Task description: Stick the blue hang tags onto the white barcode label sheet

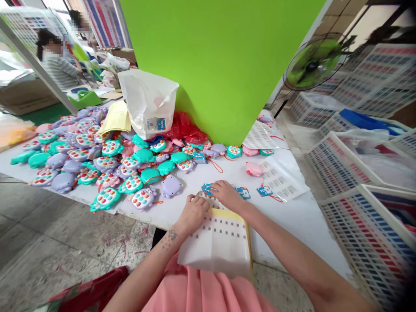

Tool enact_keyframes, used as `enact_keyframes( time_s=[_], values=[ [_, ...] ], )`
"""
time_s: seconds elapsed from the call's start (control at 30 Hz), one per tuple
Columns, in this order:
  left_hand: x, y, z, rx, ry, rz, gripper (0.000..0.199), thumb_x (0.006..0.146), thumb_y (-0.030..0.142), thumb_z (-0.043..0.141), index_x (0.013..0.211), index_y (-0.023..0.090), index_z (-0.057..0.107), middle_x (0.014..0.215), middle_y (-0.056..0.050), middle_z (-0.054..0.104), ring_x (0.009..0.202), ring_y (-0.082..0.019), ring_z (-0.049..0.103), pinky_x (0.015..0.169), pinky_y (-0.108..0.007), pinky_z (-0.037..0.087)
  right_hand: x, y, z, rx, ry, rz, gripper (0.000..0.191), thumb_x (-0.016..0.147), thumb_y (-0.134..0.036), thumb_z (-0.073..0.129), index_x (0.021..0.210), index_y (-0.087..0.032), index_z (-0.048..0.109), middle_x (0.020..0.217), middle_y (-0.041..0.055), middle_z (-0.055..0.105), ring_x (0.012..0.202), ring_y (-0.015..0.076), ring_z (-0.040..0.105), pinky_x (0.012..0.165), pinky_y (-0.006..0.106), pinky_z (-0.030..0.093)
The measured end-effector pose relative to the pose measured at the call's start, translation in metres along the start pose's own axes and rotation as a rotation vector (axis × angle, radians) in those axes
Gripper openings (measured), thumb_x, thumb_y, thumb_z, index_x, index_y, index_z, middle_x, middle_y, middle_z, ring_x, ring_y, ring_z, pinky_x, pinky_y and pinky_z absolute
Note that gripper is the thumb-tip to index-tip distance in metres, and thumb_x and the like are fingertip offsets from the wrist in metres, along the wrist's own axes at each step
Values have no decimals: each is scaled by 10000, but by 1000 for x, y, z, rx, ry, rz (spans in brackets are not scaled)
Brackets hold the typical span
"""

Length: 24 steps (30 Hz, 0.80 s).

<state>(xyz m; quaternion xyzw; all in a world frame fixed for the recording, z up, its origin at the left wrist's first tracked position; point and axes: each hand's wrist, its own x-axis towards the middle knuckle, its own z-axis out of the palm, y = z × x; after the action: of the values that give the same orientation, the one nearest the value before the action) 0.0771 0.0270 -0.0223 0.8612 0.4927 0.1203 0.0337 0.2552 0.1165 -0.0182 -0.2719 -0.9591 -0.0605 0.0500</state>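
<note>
blue tags (pixel 243 193) and a dotted white sheet (pixel 224 251) beneath two hands

the right hand (pixel 225 194) lies over the blue tags, fingers bent; the left hand (pixel 196 211) curls over the upper part of the dotted white sheet, just beside it. whether either is pinching anything, i cannot tell. the sheet runs past the table's near edge toward the pink clothing (pixel 204 290), a yellow strip (pixel 224 212) crossing it near the hands. further right, a single tag (pixel 264 191) with an orange loop lies by a label sheet (pixel 281 180), a pink toy (pixel 254 169) near its far corner. on the left of the white table (pixel 312 221) spreads a heap of teal, purple and pink toys (pixel 105 164); behind it stand a white bag (pixel 147 99) and a green panel (pixel 214 65).
</note>
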Motion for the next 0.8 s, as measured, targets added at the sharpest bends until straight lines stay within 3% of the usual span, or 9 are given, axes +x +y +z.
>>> enact_keyframes(
  time_s=[0.1,0.3,0.5,0.67,0.8],
  values=[
    [0,-2,1,-8,-2,-7,127,879,137,415,885,170,537,891,-48,576,901,-210,498,887,-414,304,-1,-4,0,-24,-6,-63,222,875,-137,478,1057,-150,605,1050,91,616,1035,230,479,896,371,395],
    [-1,-1,-1,-27,-24,-24,134,880,140,412,893,171,542,882,-52,582,896,-205,509,895,-415,298,-1,-6,9,16,20,26,402,836,-108,493,1237,-107,498,1224,137,550,1121,245,461,945,389,373],
    [0,-3,-2,-43,-33,-44,135,873,132,421,887,178,547,901,-49,586,922,-206,507,898,-407,300,-2,-4,7,55,40,-22,322,857,-80,445,1154,-121,561,1162,136,593,1082,239,491,924,388,378],
    [0,-3,-2,-51,-30,-54,155,893,143,401,896,177,552,886,-48,587,889,-202,512,881,-405,301,-2,-3,2,104,98,49,257,887,-100,419,1045,-156,614,1034,113,631,988,222,508,878,376,384],
    [1,-3,-2,-57,-41,-78,167,909,174,388,881,176,552,875,-55,592,874,-207,520,831,-393,309,-2,-3,2,52,64,49,209,891,-117,433,907,-155,638,907,101,638,905,220,502,831,364,381]
  ],
)
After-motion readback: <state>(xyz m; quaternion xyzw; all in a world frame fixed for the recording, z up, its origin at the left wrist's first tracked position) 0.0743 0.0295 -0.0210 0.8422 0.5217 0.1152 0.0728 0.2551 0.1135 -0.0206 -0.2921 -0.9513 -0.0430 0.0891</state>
